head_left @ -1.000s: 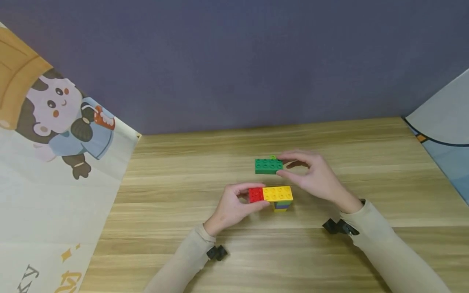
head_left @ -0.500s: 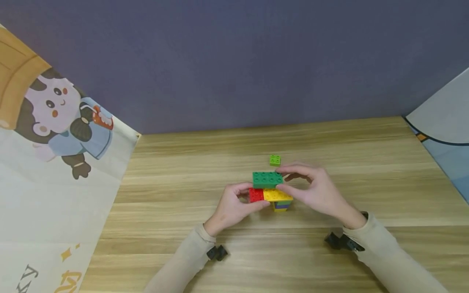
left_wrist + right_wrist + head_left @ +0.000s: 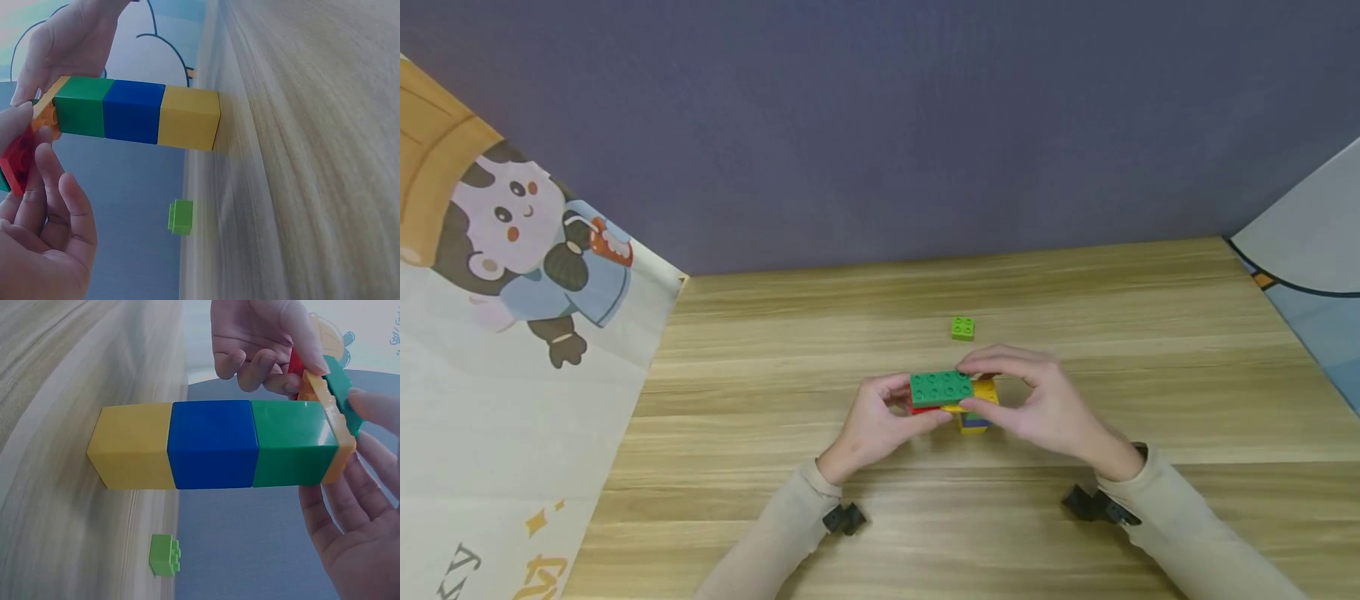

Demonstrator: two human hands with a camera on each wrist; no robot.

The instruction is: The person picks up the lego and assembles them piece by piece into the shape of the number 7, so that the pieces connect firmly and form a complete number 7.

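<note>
A tower of building bricks stands upright on the wooden table, its yellow brick (image 3: 132,450) at the bottom, then a blue brick (image 3: 214,445) and a green brick (image 3: 292,447). A thin yellow plate brick (image 3: 987,392) tops it and overhangs to the left. My left hand (image 3: 880,423) pinches the red brick (image 3: 20,157) at the overhanging end. Thumb and fingers of my right hand (image 3: 1037,402) pinch a long dark green brick (image 3: 941,389) over the red and yellow bricks, hiding most of their studs. Whether it is pressed fully down I cannot tell.
A small lime green brick (image 3: 962,328) lies behind the tower on the table (image 3: 775,333). A dark wall panel (image 3: 880,142) rises at the table's back edge. Printed cartoon panels stand at both sides.
My right hand has brought the long dark green brick from behind the tower toward me and onto the red and yellow bricks. The left hand keeps its hold. The lime brick is now uncovered.
</note>
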